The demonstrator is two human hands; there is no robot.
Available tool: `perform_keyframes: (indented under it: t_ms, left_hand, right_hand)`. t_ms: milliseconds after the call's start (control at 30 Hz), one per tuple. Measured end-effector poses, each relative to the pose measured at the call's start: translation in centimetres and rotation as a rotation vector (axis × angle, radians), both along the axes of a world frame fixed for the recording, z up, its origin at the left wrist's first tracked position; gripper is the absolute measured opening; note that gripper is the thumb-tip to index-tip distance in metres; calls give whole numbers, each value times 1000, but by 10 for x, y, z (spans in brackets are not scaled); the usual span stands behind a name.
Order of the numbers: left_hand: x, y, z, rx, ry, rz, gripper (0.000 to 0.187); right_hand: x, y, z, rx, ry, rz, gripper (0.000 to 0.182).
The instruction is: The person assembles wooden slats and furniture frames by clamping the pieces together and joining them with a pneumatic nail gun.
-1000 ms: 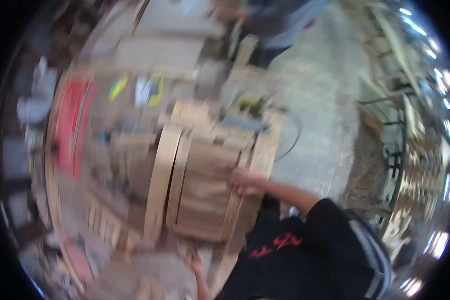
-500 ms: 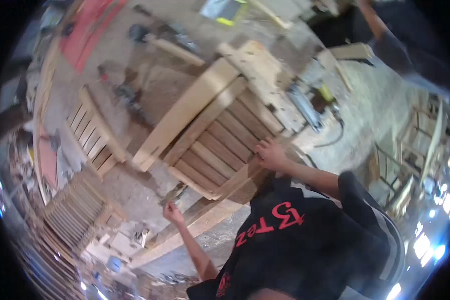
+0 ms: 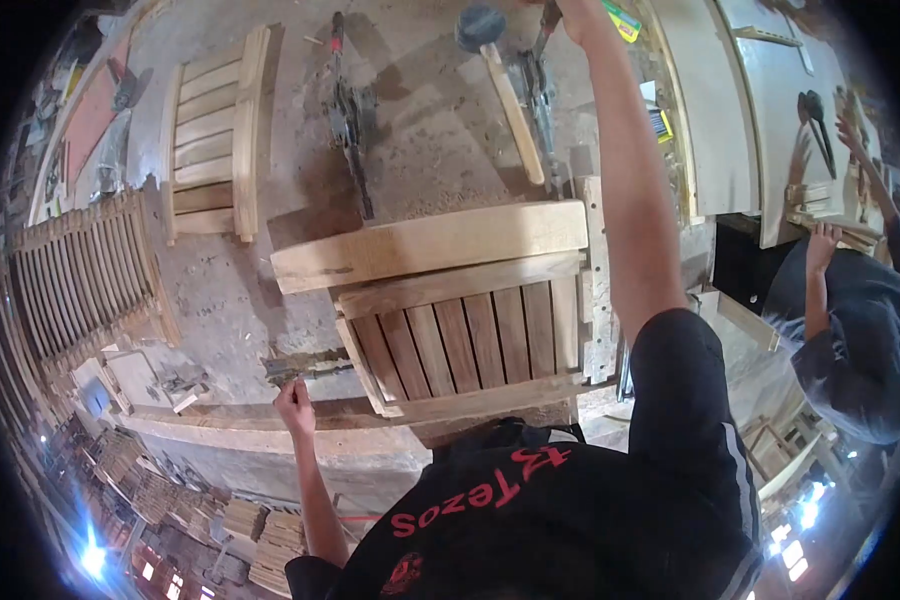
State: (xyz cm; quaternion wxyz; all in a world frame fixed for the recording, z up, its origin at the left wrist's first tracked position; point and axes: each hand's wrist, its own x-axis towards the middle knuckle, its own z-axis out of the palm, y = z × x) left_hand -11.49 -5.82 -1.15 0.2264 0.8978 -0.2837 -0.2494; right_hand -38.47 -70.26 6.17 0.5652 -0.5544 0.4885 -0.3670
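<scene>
On the dusty grey counter (image 3: 440, 150), a slatted wooden panel (image 3: 470, 340) is laid near the front edge, a small tool (image 3: 305, 367) just left of it is gripped by closed left fingers (image 3: 295, 405), while the right hand (image 3: 580, 12), stretched far beside the mallet (image 3: 500, 85), is cropped, grip untellable.

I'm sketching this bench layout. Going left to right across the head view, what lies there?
Slatted rack → small slatted panel → left hand → slatted frame → right arm → white board → another person.
</scene>
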Motion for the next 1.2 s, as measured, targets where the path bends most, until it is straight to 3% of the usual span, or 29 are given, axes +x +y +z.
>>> perform_keyframes:
  t_ms: [33, 67, 133, 167, 267, 333, 433, 500, 533, 567, 600, 633, 667, 700, 767, 800, 867, 900, 933, 967, 1000, 1033, 1067, 1133, 1200]
  left_hand:
    - [-1, 0, 2, 10, 24, 39, 32]
    - [-3, 2, -1, 12, 45, 88, 32]
    - [6, 16, -14, -24, 93, 131, 33]
    - [6, 20, -15, -31, 102, 144, 34]
    - [-2, 2, 1, 17, 84, 127, 39]
    - [-9, -10, 10, 51, 110, 147, 41]
    - [-4, -3, 7, 136, -42, 17, 39]
    - [-16, -32, 18, 28, -17, -38, 34]
    - [-8, 5, 4, 126, -11, 67, 34]
    - [0, 43, -11, 27, -111, 14, 34]
    - [-12, 22, -4, 182, -284, 10, 34]
    - [-14, 10, 1, 224, -354, -136, 34]
    - [-6, 41, -7, 98, -172, 6, 33]
    - [-20, 7, 4, 292, -283, -6, 32]
    - [-15, 16, 5, 359, -310, -79, 31]
    - [-6, 31, 4, 397, -334, -165, 31]
    - [-10, 31, -5, 298, -394, -75, 38]
    - [-2, 47, -1, 258, -230, -92, 39]
    - [-27, -8, 4, 237, -224, 61, 40]
    - [-22, 17, 1, 343, -283, 91, 39]
    - [-24, -10, 10, 363, -293, -73, 29]
    - [-22, -12, 10, 280, -183, -25, 31]
    - [-22, -24, 12, 331, -289, -84, 32]
    - [-10, 17, 0, 182, -208, -31, 33]
    - [-17, -22, 17, -7, 114, 216, 38]
  right_hand:
    - [4, 6, 3, 139, -14, 54, 46]
    - [-9, 18, -7, -19, 108, 207, 33]
    - [-42, 62, -48, -277, 227, 234, 24]
    - [-48, 82, -65, -369, 226, 128, 27]
    - [-30, 89, -46, -81, 190, 0, 35]
    - [-30, 93, -45, -93, 216, -20, 34]
    - [-31, 97, -53, -207, 149, -79, 32]
    - [-32, 104, -58, -264, 133, -138, 27]
    - [-33, 105, -65, -289, 70, -145, 20]
    - [-37, 107, -74, -304, 21, -159, 14]
    - [-42, 113, -84, -499, 209, -194, 18]
    - [-46, 115, -93, -594, 272, -153, 20]
    - [-49, 118, -102, -691, 333, -116, 22]
    - [-52, 115, -105, -692, 263, -19, 23]
    - [-55, 111, -105, -700, 117, 167, 25]
    - [-58, 113, -108, -692, 103, 194, 24]
    - [-65, 120, -119, -674, 122, 188, 22]
    - [-67, 125, -131, -662, 140, 159, 22]
    - [-69, 129, -142, -644, 145, 136, 22]
    - [-69, 137, -146, -615, 153, 108, 23]
    - [-66, 141, -145, -594, 149, 80, 25]
    - [-66, 139, -138, -504, 238, 120, 24]
    - [-71, 136, -128, -420, 328, 157, 24]
    - [-48, 126, -101, -215, 442, 233, 23]
    - [-15, 116, -60, 42, 523, 326, 23]
